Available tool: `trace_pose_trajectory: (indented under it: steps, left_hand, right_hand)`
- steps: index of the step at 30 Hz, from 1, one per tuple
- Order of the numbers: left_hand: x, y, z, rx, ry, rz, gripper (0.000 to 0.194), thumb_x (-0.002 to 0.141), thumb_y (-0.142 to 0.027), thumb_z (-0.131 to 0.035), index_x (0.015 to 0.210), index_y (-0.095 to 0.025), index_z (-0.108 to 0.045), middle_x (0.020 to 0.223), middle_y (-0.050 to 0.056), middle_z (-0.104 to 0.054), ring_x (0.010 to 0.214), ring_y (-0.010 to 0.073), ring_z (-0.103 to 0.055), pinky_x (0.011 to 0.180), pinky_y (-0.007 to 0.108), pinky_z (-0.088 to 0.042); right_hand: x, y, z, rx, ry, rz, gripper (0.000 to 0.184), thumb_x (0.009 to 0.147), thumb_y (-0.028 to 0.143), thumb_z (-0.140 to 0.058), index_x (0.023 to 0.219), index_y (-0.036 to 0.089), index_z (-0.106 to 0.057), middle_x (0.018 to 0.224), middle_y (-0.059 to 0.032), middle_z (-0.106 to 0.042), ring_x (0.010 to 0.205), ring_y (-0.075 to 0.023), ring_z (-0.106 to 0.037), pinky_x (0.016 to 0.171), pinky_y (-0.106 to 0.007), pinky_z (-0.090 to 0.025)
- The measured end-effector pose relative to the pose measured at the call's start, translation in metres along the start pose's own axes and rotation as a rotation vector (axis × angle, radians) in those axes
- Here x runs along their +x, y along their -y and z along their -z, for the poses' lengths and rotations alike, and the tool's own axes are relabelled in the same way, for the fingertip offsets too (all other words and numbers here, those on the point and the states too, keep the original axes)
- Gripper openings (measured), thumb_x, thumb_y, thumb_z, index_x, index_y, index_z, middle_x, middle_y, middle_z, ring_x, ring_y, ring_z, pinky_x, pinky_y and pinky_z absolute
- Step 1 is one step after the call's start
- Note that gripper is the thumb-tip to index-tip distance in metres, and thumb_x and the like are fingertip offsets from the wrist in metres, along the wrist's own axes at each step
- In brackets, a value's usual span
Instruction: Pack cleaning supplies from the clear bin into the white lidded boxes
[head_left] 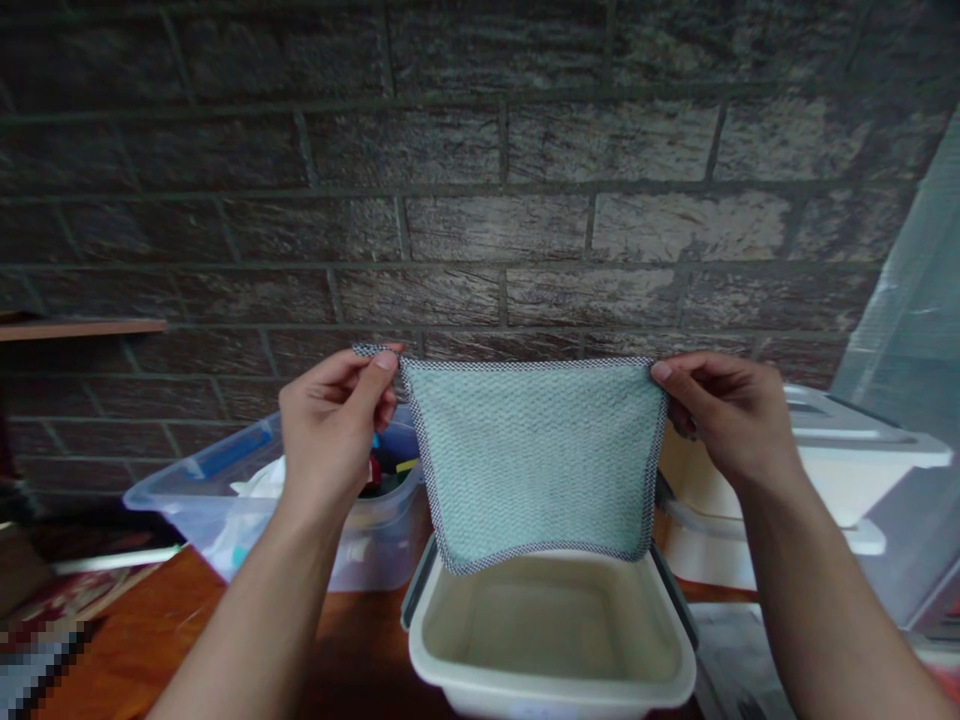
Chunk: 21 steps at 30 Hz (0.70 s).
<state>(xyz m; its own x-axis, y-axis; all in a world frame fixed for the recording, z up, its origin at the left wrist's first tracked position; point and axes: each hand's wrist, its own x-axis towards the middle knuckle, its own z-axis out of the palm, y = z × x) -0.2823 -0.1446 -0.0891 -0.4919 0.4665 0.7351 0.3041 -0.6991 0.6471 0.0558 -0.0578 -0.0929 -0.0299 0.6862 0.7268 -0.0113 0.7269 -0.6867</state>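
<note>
A light green cleaning cloth (540,455) with a black-and-white checked edge hangs spread out between my two hands. My left hand (337,405) pinches its upper left corner, where a bit of the checked trim sticks out past the thumb. At the upper right corner, my right hand (724,410) grips the cloth between thumb and fingers. Directly below is a white plastic tub (555,640) with grey side handles; its inside shows no contents. The cloth's lower edge overlaps the tub's far rim in view; whether they touch I cannot tell.
A clear plastic bin (367,540) with mixed items stands behind my left arm. Stacked white containers (847,470) are at the right. Everything rests on a reddish-brown wooden table (360,650) before a dark brick wall (450,230). A wooden shelf edge (82,328) juts in at left.
</note>
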Motion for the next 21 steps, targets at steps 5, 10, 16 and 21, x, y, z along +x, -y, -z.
trace_pose_trajectory:
  steps: [5, 10, 16, 21]
  left_hand:
    - [0.0005, 0.0018, -0.0002, -0.005, 0.011, -0.014, 0.017, 0.083, -0.032, -0.077, 0.096, -0.022, -0.079, 0.059, -0.003, -0.054, 0.049, 0.0082, -0.044, 0.042, 0.021, -0.03]
    - [-0.0013, -0.0008, -0.0013, -0.007, 0.01, -0.009, 0.017, 0.084, -0.031, -0.076, 0.098, -0.021, -0.079, 0.058, -0.004, -0.054, 0.047, 0.008, -0.044, 0.041, 0.02, -0.03]
    - [-0.0024, -0.001, -0.0025, -0.064, 0.036, -0.026, 0.013, 0.086, -0.03, -0.075, 0.095, -0.02, -0.079, 0.054, -0.004, -0.053, 0.045, 0.0076, -0.042, 0.04, 0.022, -0.03]
    - [-0.0014, -0.0001, -0.0011, -0.077, 0.043, -0.016, 0.014, 0.087, -0.03, -0.074, 0.097, -0.02, -0.079, 0.054, -0.005, -0.052, 0.044, 0.0073, -0.041, 0.04, 0.021, -0.029]
  right_hand:
    - [-0.0001, 0.0014, -0.001, -0.022, -0.013, 0.032, 0.017, 0.084, 0.04, -0.079, 0.084, 0.023, -0.077, 0.053, 0.004, -0.051, 0.044, -0.0095, -0.042, 0.038, -0.024, -0.029]
    - [-0.0002, 0.002, 0.0005, -0.038, -0.011, 0.04, 0.017, 0.084, 0.04, -0.079, 0.084, 0.023, -0.077, 0.051, 0.0041, -0.051, 0.043, -0.0098, -0.042, 0.038, -0.025, -0.029]
    - [-0.0018, 0.002, 0.0023, -0.038, -0.064, 0.025, 0.014, 0.083, 0.035, -0.082, 0.086, 0.022, -0.078, 0.053, 0.0028, -0.054, 0.044, -0.0104, -0.044, 0.039, -0.027, -0.03]
    - [-0.0019, 0.002, 0.0, -0.029, -0.07, 0.012, 0.012, 0.082, 0.032, -0.082, 0.084, 0.021, -0.078, 0.052, 0.0022, -0.055, 0.042, -0.0098, -0.045, 0.038, -0.029, -0.029]
